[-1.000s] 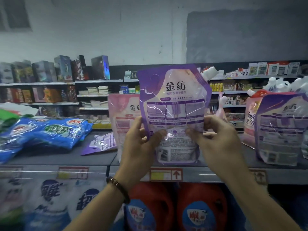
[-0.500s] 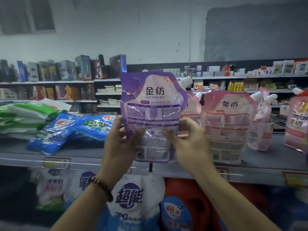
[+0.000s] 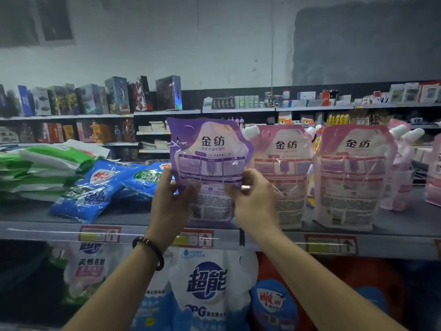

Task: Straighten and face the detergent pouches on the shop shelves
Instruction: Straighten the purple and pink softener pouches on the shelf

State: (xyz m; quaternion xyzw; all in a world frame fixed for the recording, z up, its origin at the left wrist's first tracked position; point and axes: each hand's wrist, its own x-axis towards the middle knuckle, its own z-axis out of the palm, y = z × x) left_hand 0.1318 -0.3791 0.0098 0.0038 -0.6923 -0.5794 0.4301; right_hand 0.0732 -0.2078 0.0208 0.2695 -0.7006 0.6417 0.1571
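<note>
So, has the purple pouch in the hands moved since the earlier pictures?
Yes: the purple pouch has moved left, toward the blue bags; the pink pouches now stand on its right.

The person is wearing one bracelet (image 3: 149,252) of round dark beads, sitting snug around the wrist just below the left hand (image 3: 172,206). A few beads at its upper end are showing reddish-brown and glinting. The left forearm (image 3: 114,290) and right forearm (image 3: 322,285) are showing bare, as is the wrist under the right hand (image 3: 256,207).
</note>
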